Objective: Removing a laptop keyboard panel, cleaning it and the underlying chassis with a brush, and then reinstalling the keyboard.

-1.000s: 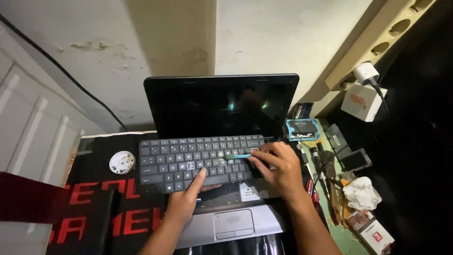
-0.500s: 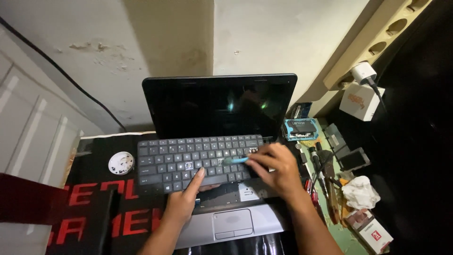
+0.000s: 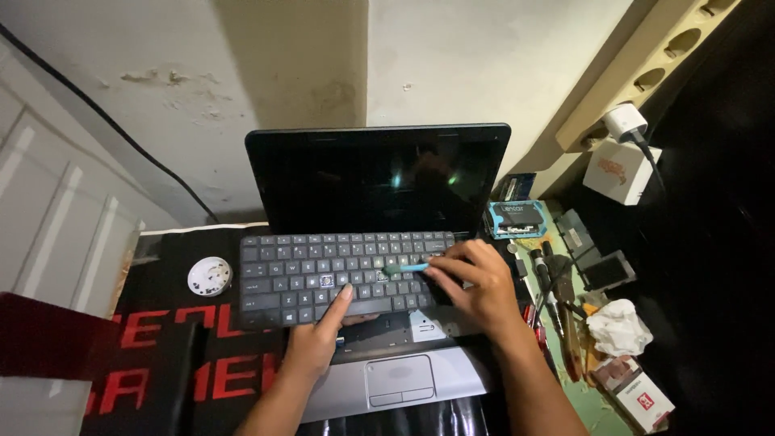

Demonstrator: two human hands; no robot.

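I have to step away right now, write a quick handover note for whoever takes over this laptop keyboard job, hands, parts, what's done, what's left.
Left hand: index fingertip pressing on the lower key rows of the black keyboard, steadying it.
Right hand: pinching a thin light-blue tool, its tip at the keys right of centre.
Keyboard: lifted out of its bay and lying shifted up and left on the open laptop; the bay beneath shows bare above the touchpad. Screen dark.
Done: keyboard freed from the bay.
Left: hard to tell whether its cable is detached; the keyboard is not seated.
Screwdrivers lie to the right, a small round white dish to the left.
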